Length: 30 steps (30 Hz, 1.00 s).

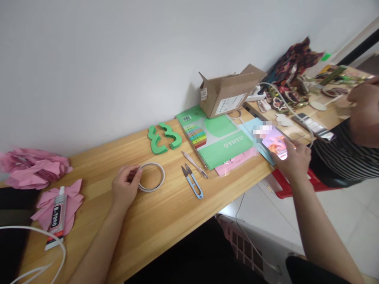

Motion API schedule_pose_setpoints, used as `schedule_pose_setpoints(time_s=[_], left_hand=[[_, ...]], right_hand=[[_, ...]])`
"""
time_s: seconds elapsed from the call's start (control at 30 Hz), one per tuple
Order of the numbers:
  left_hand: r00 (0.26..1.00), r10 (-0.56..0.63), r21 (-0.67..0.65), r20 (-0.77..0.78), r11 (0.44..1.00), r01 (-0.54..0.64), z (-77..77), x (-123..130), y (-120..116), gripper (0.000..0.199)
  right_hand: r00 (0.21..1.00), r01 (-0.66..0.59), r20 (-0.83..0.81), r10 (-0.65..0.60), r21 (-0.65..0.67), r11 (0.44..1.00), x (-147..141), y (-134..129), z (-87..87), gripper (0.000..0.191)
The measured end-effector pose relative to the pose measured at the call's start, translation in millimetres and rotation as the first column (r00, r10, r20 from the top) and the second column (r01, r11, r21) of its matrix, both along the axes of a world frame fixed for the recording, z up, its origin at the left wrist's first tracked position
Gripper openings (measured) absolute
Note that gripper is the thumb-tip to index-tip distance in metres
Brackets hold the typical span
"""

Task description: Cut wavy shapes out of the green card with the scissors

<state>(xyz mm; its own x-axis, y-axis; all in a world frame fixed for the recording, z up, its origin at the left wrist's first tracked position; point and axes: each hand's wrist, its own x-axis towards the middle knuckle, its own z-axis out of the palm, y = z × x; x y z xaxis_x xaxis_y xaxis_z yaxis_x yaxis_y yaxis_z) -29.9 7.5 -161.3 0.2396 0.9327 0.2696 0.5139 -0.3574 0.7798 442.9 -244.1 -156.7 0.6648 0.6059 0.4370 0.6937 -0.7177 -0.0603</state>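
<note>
My left hand (pixel 126 185) rests on the wooden table with thumb and fingers closed on the left rim of a roll of thin white tape (pixel 162 173). At the right, my right hand (pixel 294 159) grips the lower end of a phone (pixel 276 144) with a lit screen; part of the screen is blurred out. Between my hands lie blue thread snips (pixel 194 183) with dark blades and a slim pen-like tool (pixel 194 163). Behind them are two stacks of green curved paper cut-outs (pixel 170 136).
A green paper pack (pixel 219 136) lies under an open cardboard box (pixel 227 92). Pink folded paper (pixel 38 167) and a glue tube (pixel 57 219) are at the left, near a white cable (pixel 59 240). Another person's arm (pixel 367 114) is over the cluttered table at right.
</note>
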Motion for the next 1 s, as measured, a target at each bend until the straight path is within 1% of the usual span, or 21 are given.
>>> schedule_pose_setpoints(time_s=[0.23,0.57,0.7,1.0], left_hand=[[1.0,-0.003,-0.003,0.007,1.0,0.003,3.3,1.1,-1.8,0.022],[1.0,-0.011,0.016,0.001,1.0,0.011,-1.3,-1.7,0.6,0.02],[1.0,0.001,0.026,0.0,1.0,-0.001,-1.7,-0.7,0.7,0.017],[1.0,0.0,0.022,0.014,1.0,0.0,-1.4,-0.1,0.1,0.022]], right_hand=[[1.0,0.008,-0.004,-0.008,-0.005,1.0,-0.2,0.7,0.6,0.071],[1.0,0.016,-0.003,-0.016,0.002,1.0,2.4,0.8,-1.8,0.078],[1.0,0.014,0.0,-0.014,0.014,1.0,6.6,0.0,-5.7,0.077],[1.0,0.006,-0.028,-0.005,0.034,0.999,8.2,-0.7,-8.2,0.075]])
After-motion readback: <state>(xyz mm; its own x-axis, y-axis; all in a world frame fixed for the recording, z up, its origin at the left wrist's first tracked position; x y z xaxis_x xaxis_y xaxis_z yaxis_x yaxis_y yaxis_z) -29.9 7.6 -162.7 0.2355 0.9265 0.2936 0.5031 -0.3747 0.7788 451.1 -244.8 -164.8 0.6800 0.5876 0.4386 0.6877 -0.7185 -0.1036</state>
